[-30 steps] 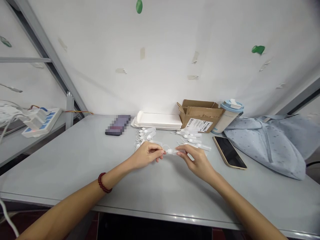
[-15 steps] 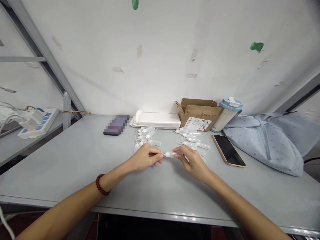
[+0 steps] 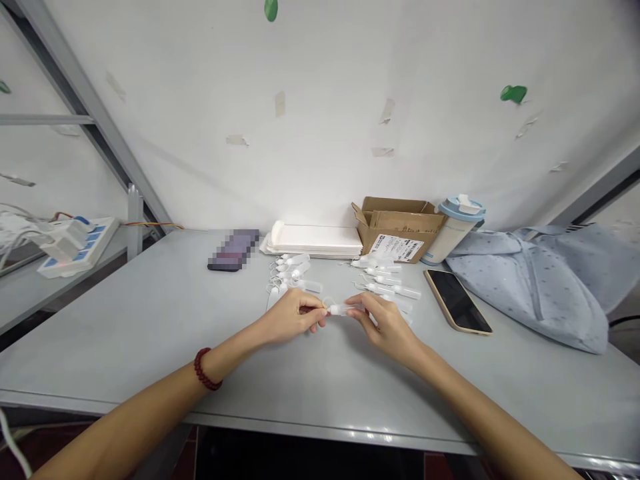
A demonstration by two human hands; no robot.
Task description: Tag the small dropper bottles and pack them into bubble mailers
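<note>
Over the grey table my two hands meet around one small clear plastic vial with a white cap. My left hand, with a red bead bracelet on its wrist, pinches the vial's left end. My right hand pinches its right end with thumb and forefinger. Behind my left hand lies a cluster of similar vials. Another row of vials lies behind my right hand.
A stack of white trays and an open cardboard box stand at the back by the wall. A blue-lidded cup, a phone and a blue cloth bag are at the right. A dark phone lies left of the trays, a power strip far left.
Both hands came slightly closer together around the vial; otherwise only a small shift of the head camera.
</note>
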